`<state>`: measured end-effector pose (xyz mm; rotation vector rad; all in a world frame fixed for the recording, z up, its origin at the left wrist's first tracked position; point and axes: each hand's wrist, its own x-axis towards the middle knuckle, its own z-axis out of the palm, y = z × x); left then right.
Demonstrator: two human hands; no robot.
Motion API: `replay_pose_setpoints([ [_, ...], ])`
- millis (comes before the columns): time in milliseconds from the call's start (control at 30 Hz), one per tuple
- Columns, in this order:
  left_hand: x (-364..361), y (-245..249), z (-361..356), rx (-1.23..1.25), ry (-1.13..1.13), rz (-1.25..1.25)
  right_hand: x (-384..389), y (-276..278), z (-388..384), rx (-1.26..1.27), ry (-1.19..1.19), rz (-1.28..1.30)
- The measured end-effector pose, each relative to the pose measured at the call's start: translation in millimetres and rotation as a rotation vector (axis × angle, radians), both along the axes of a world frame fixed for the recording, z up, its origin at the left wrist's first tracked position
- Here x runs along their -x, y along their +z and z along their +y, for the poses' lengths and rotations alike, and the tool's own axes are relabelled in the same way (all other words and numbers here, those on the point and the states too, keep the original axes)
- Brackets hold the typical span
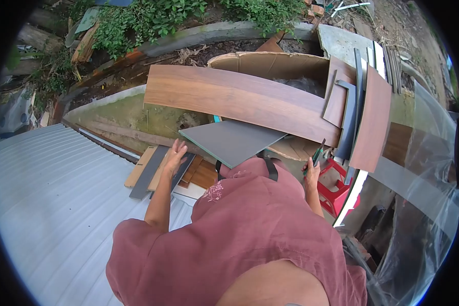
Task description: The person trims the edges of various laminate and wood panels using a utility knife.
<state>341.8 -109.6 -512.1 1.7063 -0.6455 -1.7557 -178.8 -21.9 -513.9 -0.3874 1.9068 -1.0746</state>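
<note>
My left hand [175, 156] is open with its fingers apart, over a group of short wood and grey board strips [150, 171]. In my right hand [311, 171] is a slim dark-green tool [319, 153], its narrow tip pointing up and away; its exact kind I cannot tell. A grey board with a greenish edge [234, 142] lies slanted in front of my body, between both hands. Beyond it stretches a long wood-grain plank [229, 94], whose right end is close to my right hand.
A cardboard box [270, 64] sits behind the plank. More planks [372, 120] and dark angled strips [348, 112] are stacked at right, above a red plastic stool [334, 191]. Corrugated metal sheeting [61, 204] spreads at left; clear plastic sheet [423, 204] hangs at right.
</note>
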Motion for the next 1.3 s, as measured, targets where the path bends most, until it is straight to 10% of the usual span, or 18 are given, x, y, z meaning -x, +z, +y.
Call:
replay_pose_setpoints([
  [67, 16.9, -2.4, -4.7, -0.112, 0.055, 0.204, -10.8, 18.5, -11.9, 0.015, 0.089, -0.031],
  [167, 62.8, -35.9, -24.7, 0.369, 0.79, 0.615, -33.5, 53.7, -44.9, 0.083, 0.494, 0.036],
  [333, 108.6, -107.9, -57.6, 0.381, 1.028, 0.518, -101.5, 115.5, -74.7, 0.368, 1.16, 0.136],
  [467, 143.3, -61.6, -54.8, 0.24, 1.246, 0.389, -120.7, 75.8, -53.8, 0.511, 1.158, 0.325],
  [833, 272.0, 58.5, -4.9, 0.378, 0.924, 0.352, -2.2, 123.8, -18.9, 0.47, 0.6, 0.449],
  [1133, 300.8, 297.3, 19.5, 1.113, 0.157, 0.014, 62.0, 345.6, -32.4, 0.636, 0.597, 0.401],
  [1300, 280.3, 417.9, 1.9, 1.595, 0.269, 0.05, 65.9, 482.8, -48.1, 0.763, 0.817, 0.416],
])
